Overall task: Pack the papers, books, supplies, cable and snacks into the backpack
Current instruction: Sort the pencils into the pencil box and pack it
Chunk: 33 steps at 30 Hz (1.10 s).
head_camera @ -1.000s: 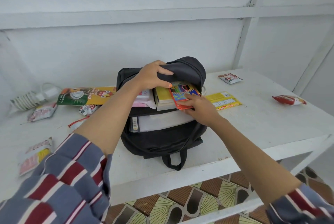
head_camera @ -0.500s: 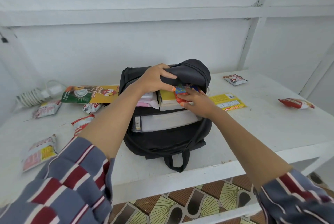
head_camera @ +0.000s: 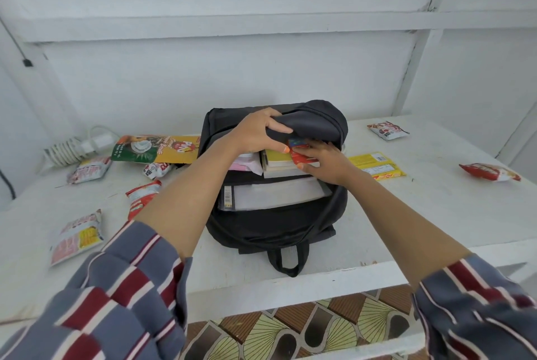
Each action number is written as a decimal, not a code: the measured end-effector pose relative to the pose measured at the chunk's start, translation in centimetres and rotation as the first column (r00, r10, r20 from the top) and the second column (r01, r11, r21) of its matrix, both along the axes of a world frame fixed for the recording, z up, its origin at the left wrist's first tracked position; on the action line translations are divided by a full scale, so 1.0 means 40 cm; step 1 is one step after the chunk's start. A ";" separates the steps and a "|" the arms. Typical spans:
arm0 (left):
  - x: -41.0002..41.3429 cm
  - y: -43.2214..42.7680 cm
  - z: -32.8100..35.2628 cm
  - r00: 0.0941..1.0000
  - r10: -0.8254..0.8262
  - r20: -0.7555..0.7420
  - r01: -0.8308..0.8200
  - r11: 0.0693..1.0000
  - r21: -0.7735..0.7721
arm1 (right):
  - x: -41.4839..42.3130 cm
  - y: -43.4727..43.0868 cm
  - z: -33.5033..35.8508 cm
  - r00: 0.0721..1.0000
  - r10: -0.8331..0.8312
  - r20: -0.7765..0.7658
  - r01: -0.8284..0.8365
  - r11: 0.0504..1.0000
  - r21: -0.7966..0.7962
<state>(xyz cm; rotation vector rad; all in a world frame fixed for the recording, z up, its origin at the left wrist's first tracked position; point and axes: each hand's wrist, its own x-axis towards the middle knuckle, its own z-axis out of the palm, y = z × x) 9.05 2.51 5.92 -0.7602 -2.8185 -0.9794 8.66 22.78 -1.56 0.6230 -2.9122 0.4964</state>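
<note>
Backpack point(head_camera: 276, 223): black, lying flat at the middle of white table point(head_camera: 436, 214), mouth open and facing up, carry loop point(head_camera: 286, 260) toward the near edge.

Left hand point(head_camera: 255, 132): fingers curled over the edge of top flap point(head_camera: 313, 124), thumb under it, gripping and holding it up.

Right hand point(head_camera: 325, 160): at the mouth just below the flap, fingers close together on top of red box point(head_camera: 302, 156), thumb under its near edge, pinching it. Box partly under the flap, resting on book stack point(head_camera: 277, 160).

Inside the mouth: pink item point(head_camera: 244, 164) left of the books, clear folder of papers point(head_camera: 276, 194) in the nearer compartment.

Left of bag: green-yellow pouch point(head_camera: 157, 148) just beside it, coiled white cable point(head_camera: 72, 147) at far left. Nearer: white packet point(head_camera: 88, 169), small packet point(head_camera: 155, 169), red packet point(head_camera: 142, 196), pink-yellow packet point(head_camera: 77, 236).

Right of bag: yellow bar pack point(head_camera: 377, 166) just beside the right wrist, back packet point(head_camera: 388, 130) near the wall, red snack point(head_camera: 489, 172) well apart at far right.
</note>
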 end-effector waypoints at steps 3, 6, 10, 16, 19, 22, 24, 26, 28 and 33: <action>0.005 0.001 -0.004 1.000 0.003 0.005 -0.003 1.000 -0.017 | 0.013 0.003 0.000 0.999 0.012 -0.038 -0.013 1.000 -0.028; 0.011 0.001 -0.006 1.000 0.005 0.013 -0.005 1.000 -0.030 | 0.028 0.007 -0.006 0.999 0.000 -0.049 -0.004 0.996 -0.087; 0.018 0.004 -0.004 1.000 0.020 0.019 -0.020 0.999 -0.048 | 0.029 0.013 -0.012 1.000 -0.010 -0.027 0.008 0.998 -0.062; 0.027 0.003 -0.003 0.999 0.030 0.029 -0.028 0.996 -0.081 | 0.034 0.019 0.005 1.000 -0.004 0.022 0.004 1.000 -0.016; 0.032 0.003 -0.006 0.997 0.031 0.065 -0.026 0.996 -0.085 | 0.060 0.021 0.018 0.999 0.014 0.050 -0.010 0.997 -0.079; 0.040 0.001 -0.019 0.988 0.016 0.152 0.002 0.993 -0.117 | 0.108 0.017 0.048 0.997 0.071 0.042 -0.058 0.965 -0.255; 0.050 0.002 -0.027 0.983 -0.010 0.184 0.039 0.987 -0.155 | 0.142 0.002 0.082 0.994 0.107 0.033 -0.088 0.928 -0.363; 0.066 -0.001 -0.028 0.987 -0.022 0.162 0.040 0.994 -0.107 | 0.168 -0.024 0.122 0.988 0.151 0.033 -0.118 0.876 -0.468; 0.087 -0.016 -0.022 0.996 0.025 0.083 -0.028 0.999 0.045 | 0.181 -0.061 0.160 0.982 0.188 0.001 -0.162 0.849 -0.503; 0.151 -0.113 -0.019 0.919 0.350 -0.181 -0.254 0.878 0.407 | 0.158 -0.194 0.198 0.976 0.214 -0.046 -0.213 0.883 -0.418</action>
